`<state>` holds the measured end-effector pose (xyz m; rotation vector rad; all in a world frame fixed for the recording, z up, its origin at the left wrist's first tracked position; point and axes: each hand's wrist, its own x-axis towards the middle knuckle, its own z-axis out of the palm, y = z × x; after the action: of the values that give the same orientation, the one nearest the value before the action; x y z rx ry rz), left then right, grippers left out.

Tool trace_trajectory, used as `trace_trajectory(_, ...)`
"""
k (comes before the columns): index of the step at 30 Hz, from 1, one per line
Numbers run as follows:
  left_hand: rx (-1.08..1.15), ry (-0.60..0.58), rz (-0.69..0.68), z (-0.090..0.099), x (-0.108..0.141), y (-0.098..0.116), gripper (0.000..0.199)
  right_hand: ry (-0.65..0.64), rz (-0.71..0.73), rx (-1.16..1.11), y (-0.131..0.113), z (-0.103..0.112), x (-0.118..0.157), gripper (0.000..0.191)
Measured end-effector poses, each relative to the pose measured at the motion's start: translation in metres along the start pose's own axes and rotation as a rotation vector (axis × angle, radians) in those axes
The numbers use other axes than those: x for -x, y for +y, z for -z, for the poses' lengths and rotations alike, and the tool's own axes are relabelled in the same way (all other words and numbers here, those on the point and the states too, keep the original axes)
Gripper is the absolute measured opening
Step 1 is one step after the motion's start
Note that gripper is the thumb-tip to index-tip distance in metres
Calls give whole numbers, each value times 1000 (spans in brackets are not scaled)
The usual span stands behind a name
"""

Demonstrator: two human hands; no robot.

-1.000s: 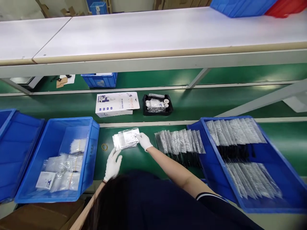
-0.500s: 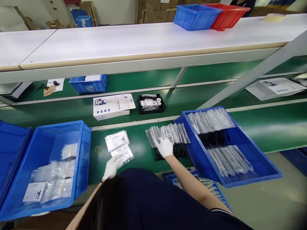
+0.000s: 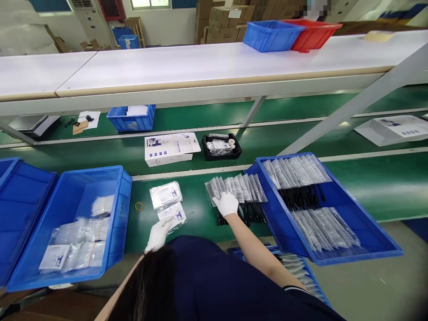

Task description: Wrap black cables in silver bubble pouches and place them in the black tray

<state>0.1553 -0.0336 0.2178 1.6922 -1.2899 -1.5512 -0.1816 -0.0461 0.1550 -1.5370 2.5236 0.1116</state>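
My left hand [image 3: 158, 232], in a white glove, has its fingers closed on the near edge of a bagged leaflet [image 3: 174, 215]. That leaflet lies just in front of a stack of bagged leaflets [image 3: 166, 194]. My right hand [image 3: 226, 204], also gloved, rests on the near left part of a row of bubble-wrapped packets [image 3: 245, 188] with black cables sticking out. Its fingertips touch one of the packets; whether they grip it is hidden. Right beside the row stands a tilted blue bin [image 3: 377, 254] of similar wrapped packets.
At the left is a blue bin [image 3: 125, 209] of bagged papers. A rubber band [image 3: 139, 206] lies near it. Behind the leaflets are a white printed box [image 3: 170, 147] and a black tray [image 3: 221, 156] of parts. A slanted metal post [image 3: 334, 113] rises at the right.
The camera view has shifted, so the belt items appear a little further right. My right hand has moved slightly left along the packets. My left hand stays at the leaflet.
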Motion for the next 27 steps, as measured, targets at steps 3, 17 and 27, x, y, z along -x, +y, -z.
trace_trajectory(3,16,1,-3,2,4,-7,28,-72,44,-3,-5,3,-3,31)
trace_trajectory(17,120,-172,-20,-26,-7,29,36,-106,174,-1257,-44,67,42,31)
trace_trajectory(27,852,-193,-1,-47,-20,82,60,-587,543,-1581,-72,110,87,80)
